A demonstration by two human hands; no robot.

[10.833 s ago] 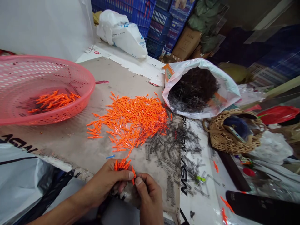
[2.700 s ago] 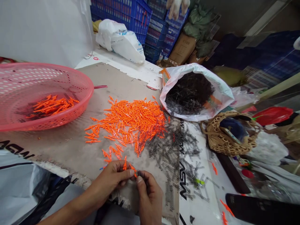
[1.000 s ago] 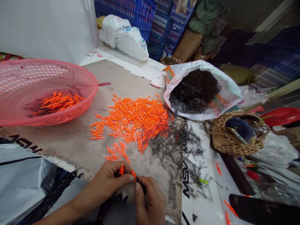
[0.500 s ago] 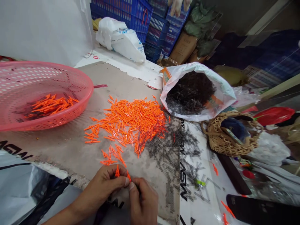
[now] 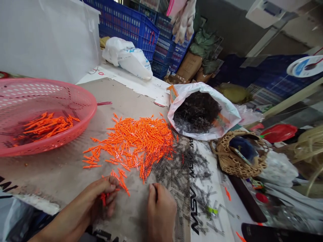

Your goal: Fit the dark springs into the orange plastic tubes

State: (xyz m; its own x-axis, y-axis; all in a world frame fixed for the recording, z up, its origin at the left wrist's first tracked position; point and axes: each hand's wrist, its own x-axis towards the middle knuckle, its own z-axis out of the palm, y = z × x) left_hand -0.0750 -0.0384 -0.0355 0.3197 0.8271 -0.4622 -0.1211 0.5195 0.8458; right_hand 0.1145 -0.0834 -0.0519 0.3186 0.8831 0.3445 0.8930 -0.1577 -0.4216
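Observation:
My left hand [image 5: 107,193] is closed on a small pointed orange plastic piece [image 5: 103,199], which shows under its curled fingers. Its fingertips are beside a few loose orange pieces at the near edge of a pile of orange plastic pieces [image 5: 141,139]. My right hand [image 5: 162,210] is apart from the left, its fingers curled in and the thumb against the index finger; whatever it may hold is hidden. Just beyond and right of it, thin dark springs [image 5: 174,168] lie scattered over the board, overlapping the pile's right side.
A pink perforated basket [image 5: 84,117] with orange pieces stands at left. A white sack [image 5: 234,117] full of dark springs lies open behind the pile, with a woven bag [image 5: 222,158] beside it. Blue crates [image 5: 126,27] and a white plastic bag [image 5: 126,55] are at the back.
My hands, together at an orange piece before, have separated. The left moved left and the right shifted slightly right. The camera view has tilted, so the scene sits lower.

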